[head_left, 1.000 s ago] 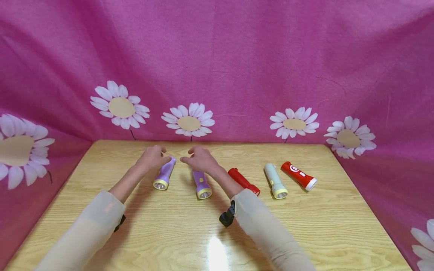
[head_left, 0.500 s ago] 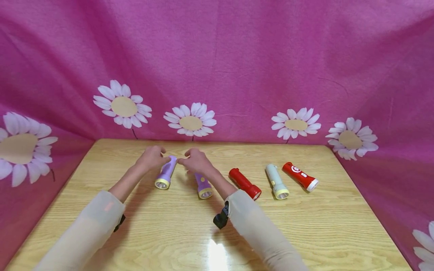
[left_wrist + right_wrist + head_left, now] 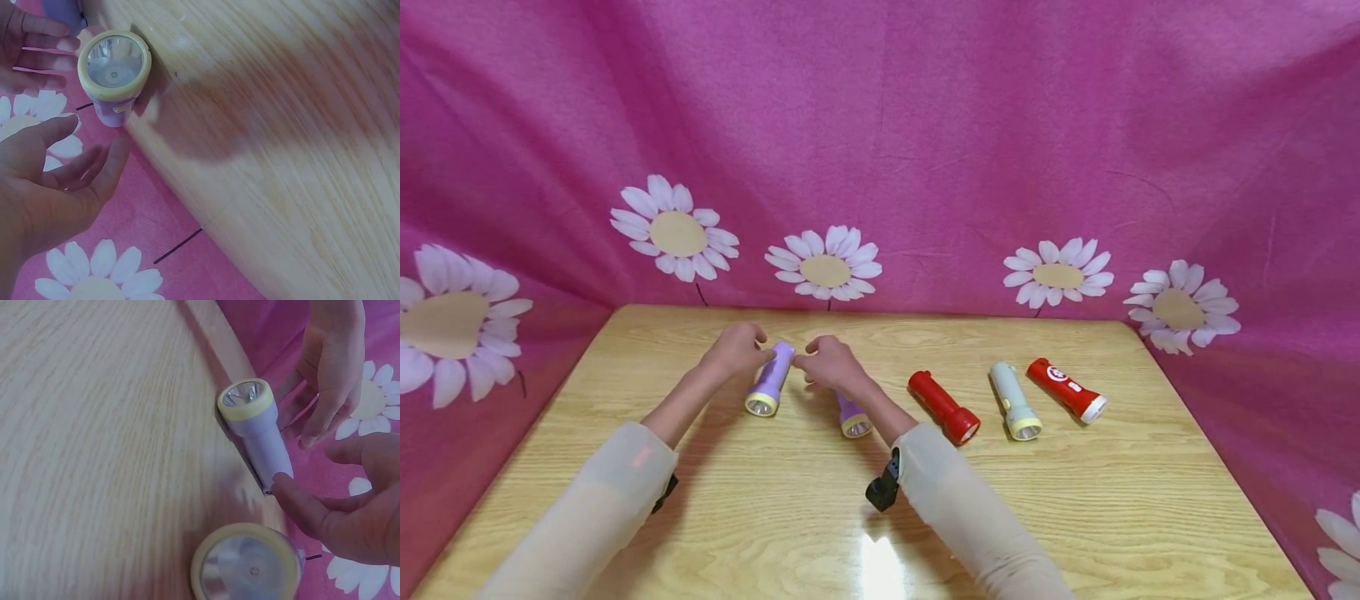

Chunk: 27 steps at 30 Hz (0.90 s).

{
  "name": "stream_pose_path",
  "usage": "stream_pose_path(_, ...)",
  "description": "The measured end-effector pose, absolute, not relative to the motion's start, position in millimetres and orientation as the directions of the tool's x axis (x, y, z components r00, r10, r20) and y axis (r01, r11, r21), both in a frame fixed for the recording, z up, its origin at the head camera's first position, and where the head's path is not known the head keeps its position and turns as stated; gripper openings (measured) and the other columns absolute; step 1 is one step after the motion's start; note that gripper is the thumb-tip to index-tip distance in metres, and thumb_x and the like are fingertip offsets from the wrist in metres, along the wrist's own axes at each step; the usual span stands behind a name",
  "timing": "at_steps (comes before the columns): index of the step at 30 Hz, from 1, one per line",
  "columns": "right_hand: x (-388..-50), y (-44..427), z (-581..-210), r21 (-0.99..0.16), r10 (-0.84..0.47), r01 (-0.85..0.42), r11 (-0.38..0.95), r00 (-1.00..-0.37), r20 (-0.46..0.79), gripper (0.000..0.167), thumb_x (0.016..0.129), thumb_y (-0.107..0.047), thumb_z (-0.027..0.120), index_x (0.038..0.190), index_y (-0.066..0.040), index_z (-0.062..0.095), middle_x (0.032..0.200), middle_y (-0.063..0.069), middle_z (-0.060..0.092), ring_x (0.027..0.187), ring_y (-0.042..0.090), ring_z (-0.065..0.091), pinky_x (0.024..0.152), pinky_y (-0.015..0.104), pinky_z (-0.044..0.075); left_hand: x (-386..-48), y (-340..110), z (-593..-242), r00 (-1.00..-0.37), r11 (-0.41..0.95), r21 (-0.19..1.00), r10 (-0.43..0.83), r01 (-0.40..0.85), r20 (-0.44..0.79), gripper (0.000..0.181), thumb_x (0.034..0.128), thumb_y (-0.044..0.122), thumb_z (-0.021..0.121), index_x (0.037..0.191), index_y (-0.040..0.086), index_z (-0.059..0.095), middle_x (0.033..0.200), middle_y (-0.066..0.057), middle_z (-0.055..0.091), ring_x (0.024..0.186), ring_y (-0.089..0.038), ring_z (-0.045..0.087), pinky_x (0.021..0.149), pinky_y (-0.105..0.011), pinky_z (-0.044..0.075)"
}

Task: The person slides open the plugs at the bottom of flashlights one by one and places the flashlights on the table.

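The left purple flashlight (image 3: pixel 772 375) is laid on the counter (image 3: pixel 775 500) between the two hands, its lens end turned toward the near side. By the left hand (image 3: pixel 733 352), nothing is held; its fingers are loosely bent, with the thumb kept apart and placed near the flashlight's far end. By the right hand (image 3: pixel 833 365), nothing appears to be gripped either, its fingers being half open; whether the far end is touched by them cannot be told.

The flashlight could be rolled or spun if its rounded body were pushed from one side only. With so little room between the hands, fingers could be bumped together. The right purple flashlight (image 3: pixel 852 412), partly covered by the right hand, could be knocked by a lowered wrist, and the red flashlight (image 3: pixel 942 404) could be brushed by the right sleeve (image 3: pixel 970 508).
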State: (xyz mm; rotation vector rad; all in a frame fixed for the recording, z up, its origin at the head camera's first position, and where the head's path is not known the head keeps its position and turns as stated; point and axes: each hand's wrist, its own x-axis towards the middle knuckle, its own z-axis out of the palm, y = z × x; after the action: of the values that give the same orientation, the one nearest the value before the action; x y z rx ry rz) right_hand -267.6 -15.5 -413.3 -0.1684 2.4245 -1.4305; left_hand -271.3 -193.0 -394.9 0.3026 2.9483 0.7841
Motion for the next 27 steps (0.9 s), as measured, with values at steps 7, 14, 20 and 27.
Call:
stream_pose_path(7,-268,-19,-420,-0.889,-0.250,0.069,0.452,-0.947,-0.201,0.048,0.097,-0.021,0.065,0.130,0.012,0.054,0.104,0.023,0.067,0.081,0.030,0.073,0.069,0.034,0.061,-272,-194,-397,-0.975,0.853,0.492,0.219,0.174,-0.035,0.039,0.0920,0.013,0.066,0.114,-0.019,0.060,0.111,-0.032,0.064,0.100,-0.042,0.063,0.088,-0.049,0.053)
stream_pose_path(14,-266,-24,-426,-0.903,-0.220,0.087,0.421,-0.956,-0.194,0.047,0.094,-0.019,0.067,0.128,0.011,0.054,0.084,0.015,0.066,0.076,0.030,0.073,0.067,0.033,0.061,-270,-194,-399,-0.974,0.855,0.486,0.226,0.184,-0.029,0.038,0.0906,0.012,0.066,0.112,-0.019,0.061,0.109,-0.031,0.065,0.098,-0.041,0.064,0.086,-0.048,0.054)
stream_pose_path(20,-262,-29,-427,-0.896,-0.201,0.087,0.436,-0.961,-0.191,0.048,0.094,-0.020,0.068,0.129,0.010,0.055,0.084,0.018,0.071,0.075,0.027,0.073,0.068,0.028,0.059,-270,-194,-401,-0.974,0.850,0.496,0.223,0.177,-0.033,0.040,0.0895,0.012,0.065,0.113,-0.019,0.060,0.110,-0.031,0.065,0.100,-0.041,0.064,0.088,-0.048,0.054)
stream_pose_path(27,-261,-35,-432,-0.922,-0.140,0.127,0.366,-0.972,-0.190,0.041,0.093,-0.016,0.068,0.124,0.009,0.056,0.081,0.009,0.062,0.075,0.027,0.072,0.067,0.031,0.061,-270,-194,-403,-0.974,0.847,0.504,0.221,0.170,-0.043,0.038,0.0900,0.011,0.065,0.112,-0.019,0.061,0.108,-0.031,0.066,0.095,-0.039,0.064,0.085,-0.047,0.054)
